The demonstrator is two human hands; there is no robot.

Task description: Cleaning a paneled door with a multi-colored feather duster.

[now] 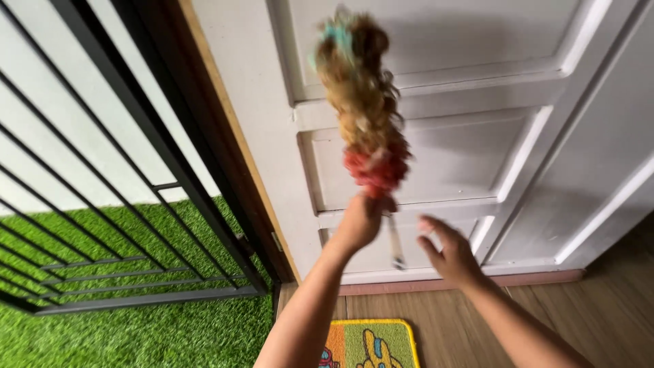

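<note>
White panelled door (477,136) fills most of the view, raised mouldings, open against a dark frame with a wood-coloured edge. To its left a black metal grille gate (102,170) with slanted bars, standing over green artificial turf (136,334). Wood-look plank floor (613,307) at lower right. Bright cartoon-pattern doormat (371,344) with a yellow border at the bottom edge, lying on the floor between the two forearms.

Multicoloured fluffy duster (364,102) held upright against the door's middle panels: teal tuft on top, tan and yellow in the middle, red at the base. Head is motion-blurred. Left hand (360,221) is closed round the handle just under the red part. A thin strap or the handle end hangs down below the fist; too blurred to say which.

Right hand (449,255) holds nothing, fingers loosely spread, palm toward the door, near the lower panel but apparently not touching it.

Step, as judged: dusting the door panels, mid-stroke, duster at the middle mouldings. Next move likely calls for keeping the head pressed into the panel ledges, and the free hand clear of the sweep.

Containers: none in view.
</note>
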